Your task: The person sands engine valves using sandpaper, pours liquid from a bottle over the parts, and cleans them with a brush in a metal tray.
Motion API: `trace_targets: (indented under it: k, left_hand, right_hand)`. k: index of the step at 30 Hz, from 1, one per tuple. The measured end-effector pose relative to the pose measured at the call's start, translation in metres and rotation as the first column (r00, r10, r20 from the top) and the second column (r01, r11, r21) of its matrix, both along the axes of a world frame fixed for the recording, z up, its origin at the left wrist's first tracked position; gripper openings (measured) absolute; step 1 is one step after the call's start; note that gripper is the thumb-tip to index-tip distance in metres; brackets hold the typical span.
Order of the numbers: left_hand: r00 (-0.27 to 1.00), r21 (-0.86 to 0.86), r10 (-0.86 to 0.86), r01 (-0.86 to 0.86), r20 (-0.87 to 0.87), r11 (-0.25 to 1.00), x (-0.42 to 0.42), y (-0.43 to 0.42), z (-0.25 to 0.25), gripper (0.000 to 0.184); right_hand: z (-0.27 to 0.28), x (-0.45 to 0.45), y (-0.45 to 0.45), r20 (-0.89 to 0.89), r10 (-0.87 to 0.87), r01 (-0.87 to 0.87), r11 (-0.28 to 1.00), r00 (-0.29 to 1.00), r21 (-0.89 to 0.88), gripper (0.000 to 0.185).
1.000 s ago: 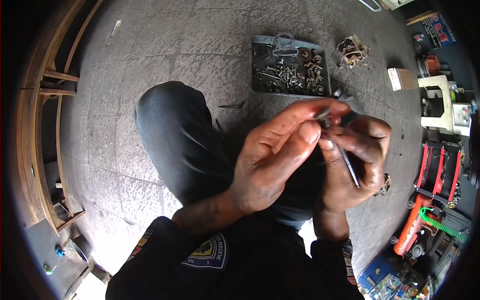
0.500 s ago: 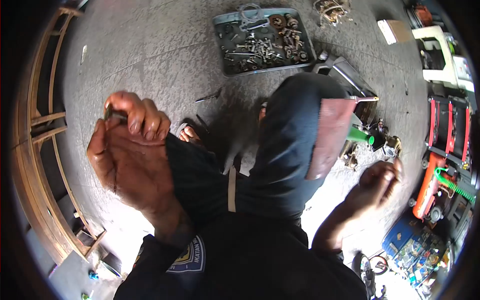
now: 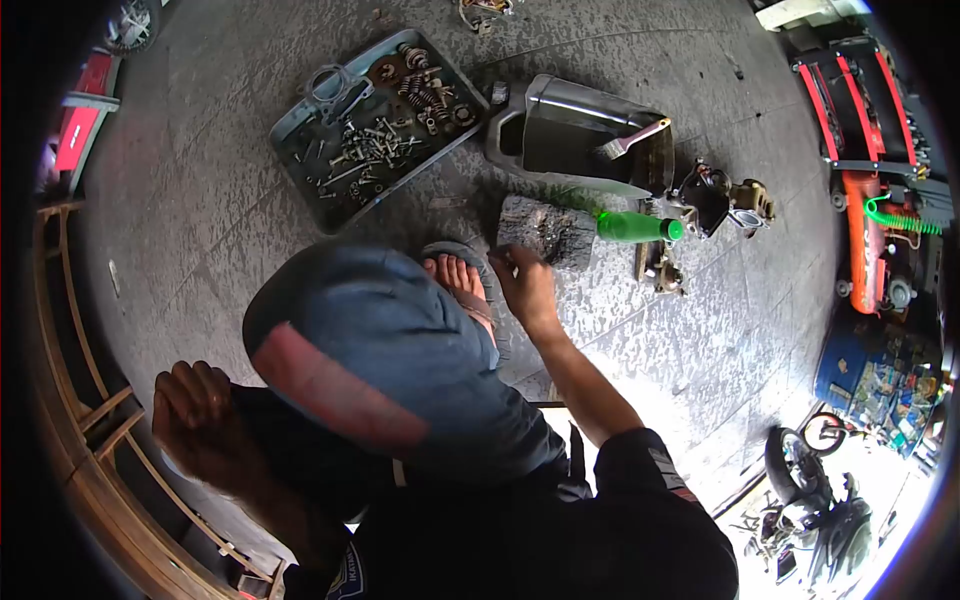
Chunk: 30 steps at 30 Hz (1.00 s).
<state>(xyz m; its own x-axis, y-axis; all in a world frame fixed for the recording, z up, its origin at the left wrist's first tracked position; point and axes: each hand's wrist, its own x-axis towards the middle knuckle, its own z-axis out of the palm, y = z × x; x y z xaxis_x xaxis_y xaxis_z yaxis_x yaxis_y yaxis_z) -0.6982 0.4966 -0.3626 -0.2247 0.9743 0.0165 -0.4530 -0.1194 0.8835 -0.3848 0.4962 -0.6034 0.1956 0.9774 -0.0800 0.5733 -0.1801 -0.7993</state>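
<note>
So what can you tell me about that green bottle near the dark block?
The green bottle looks like plastic, smooth and slightly shiny, ending in what seems a brighter green cap. It lies on its side, its base end at the rough dark block, its other end pointing away. An open tub sits just beyond, and metal parts lie close by. Neither hand touches it. I can't make out any contents.

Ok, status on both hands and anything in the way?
Left hand curled, contents hidden. Right hand by the dark block, contact unclear. Green bottle beside it, possible obstacle.
</note>
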Motion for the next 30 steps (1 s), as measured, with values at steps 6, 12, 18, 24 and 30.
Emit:
trace_targets:
  k: [6,12,18,24,30]
  left_hand:
    - [0.899,-0.249,0.427,-0.438,-0.099,0.864,0.037,0.019,0.006,0.03]
    - [0.986,-0.076,0.096,-0.107,-0.139,0.991,0.01,0.011,-0.008,0.022]
    - [0.969,-0.113,0.163,-0.185,-0.184,0.976,0.008,0.01,-0.015,0.027]
    - [0.971,-0.097,0.161,-0.18,-0.175,0.979,0.008,0.01,-0.015,0.021]
    - [0.975,-0.071,0.164,-0.176,-0.152,0.982,0.009,0.01,-0.014,0.024]
  right_hand:
    - [-0.032,-0.014,0.079,0.227,0.165,-0.166,0.986,0.96,-0.015,0.014]
    - [-0.079,-0.029,0.127,0.569,0.412,-0.414,0.9,0.712,-0.134,0.021]
    - [-0.078,-0.024,0.13,0.506,0.423,-0.371,0.906,0.752,-0.205,0.026]
    - [-0.079,-0.019,0.119,0.544,0.475,-0.439,0.874,0.691,-0.206,0.028]
    - [-0.079,-0.022,0.122,0.525,0.49,-0.427,0.87,0.696,-0.246,0.029]
